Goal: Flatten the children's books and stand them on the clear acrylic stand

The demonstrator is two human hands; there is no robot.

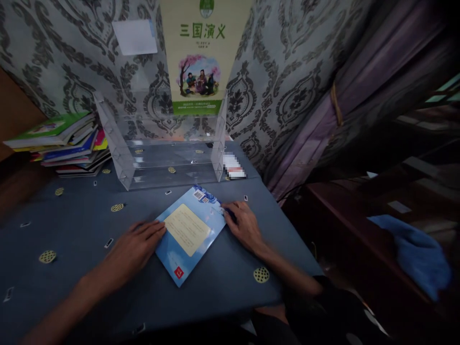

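A blue book (pixel 170 254) lies turned at an angle on the table, its back cover up, with a pale yellow text panel, a barcode at the far end and a red mark near the close corner. My left hand (pixel 142 239) holds the book's left edge, fingers close together on the cover; its thumb is hidden. At the opposite edge, my right hand (pixel 244 223) grips the book near its far right corner with bent fingers. Just beyond stands a clear plastic rack (pixel 120 160) with tiers, and a green and cream book (pixel 197 43) is upright at its back.
A stack of books (pixel 75 143) sits at the left by the patterned wall covering (pixel 294 52). A blurred-out item (pixel 234 165) lies right of the rack. The table (pixel 82 206) ends at the right, past which hang a purple curtain (pixel 309 129) and a blue cloth (pixel 413 249).
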